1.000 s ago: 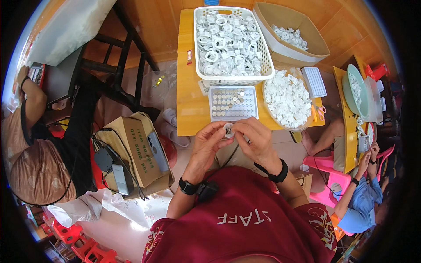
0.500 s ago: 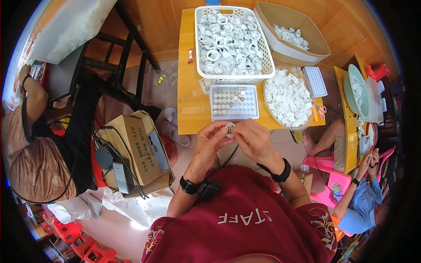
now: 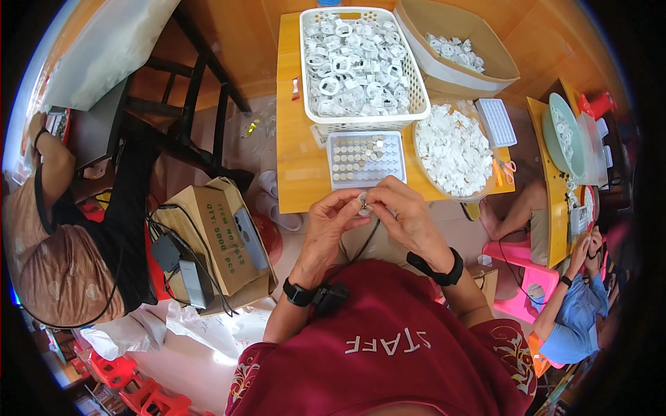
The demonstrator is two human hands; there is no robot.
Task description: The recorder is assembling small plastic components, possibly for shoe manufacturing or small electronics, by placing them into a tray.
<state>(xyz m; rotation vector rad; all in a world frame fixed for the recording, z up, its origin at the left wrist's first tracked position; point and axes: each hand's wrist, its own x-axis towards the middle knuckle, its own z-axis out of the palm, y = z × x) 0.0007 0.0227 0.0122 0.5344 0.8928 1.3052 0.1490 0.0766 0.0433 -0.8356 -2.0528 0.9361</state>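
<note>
Just in front of the table's near edge, my left hand [image 3: 331, 220] pinches a small round white plastic part [image 3: 363, 202] between thumb and fingers. My right hand [image 3: 406, 216] is closed too, its fingertips pressed against the right side of that part. Something dark and silvery shows in the part's middle, too small to make out. Right beyond my hands lies a pale plastic tray [image 3: 390, 178] with round pockets. Silvery button cells [image 3: 345, 165] fill its left pockets, and several pockets on the right hold none.
Behind the tray stands a white basket [image 3: 368, 127] heaped with white plastic parts. A round tray [image 3: 454, 152] of small white pieces, a second pocketed tray [image 3: 496, 123], scissors [image 3: 509, 171] and a cardboard box [image 3: 479, 80] are at the right. Other people sit at both sides.
My right fingertips have closed in on the round part, which is now more covered by them. The whole view has shifted slightly; the tray and basket look unchanged.
</note>
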